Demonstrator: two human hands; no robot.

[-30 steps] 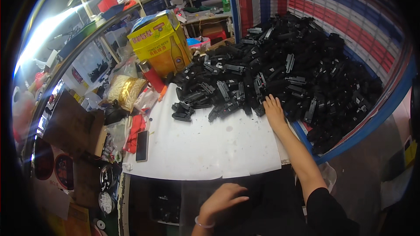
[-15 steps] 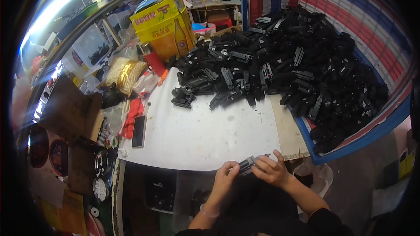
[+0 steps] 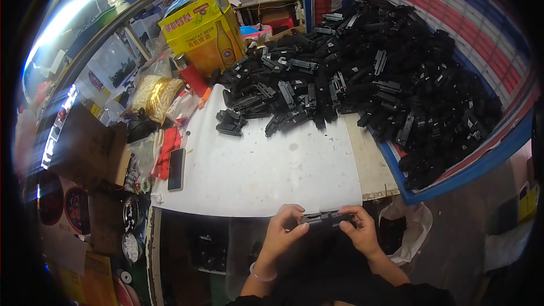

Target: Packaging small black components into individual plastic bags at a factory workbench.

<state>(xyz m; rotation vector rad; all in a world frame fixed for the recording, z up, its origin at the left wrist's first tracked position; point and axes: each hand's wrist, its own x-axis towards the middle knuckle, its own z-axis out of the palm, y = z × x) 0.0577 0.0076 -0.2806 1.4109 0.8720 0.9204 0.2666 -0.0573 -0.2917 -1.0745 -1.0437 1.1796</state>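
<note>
Just off the table's near edge, a long dark grey and black part (image 3: 324, 219) is stretched level between my two hands. My left hand (image 3: 283, 231) pinches its left end with thumb and fingers. At the other end, my right hand (image 3: 362, 234) grips it the same way. Its exact kind is not clear, and the fingertips cover both ends. On the far side of the table lies a big heap of similar black parts (image 3: 286, 95), spreading to the right.
A white sheet (image 3: 272, 164) covers the table. At its left lie a dark phone (image 3: 176, 169), red cloth (image 3: 167, 146), a red flask (image 3: 192, 77) and a yellow carton (image 3: 204, 39). A blue-edged bin with a striped liner (image 3: 481, 175) stands right; a white sack (image 3: 416, 226) sits below.
The part has turned from slanting to nearly level. My right hand has shifted from over its middle to its right end, and the left hand stays on the left end.
</note>
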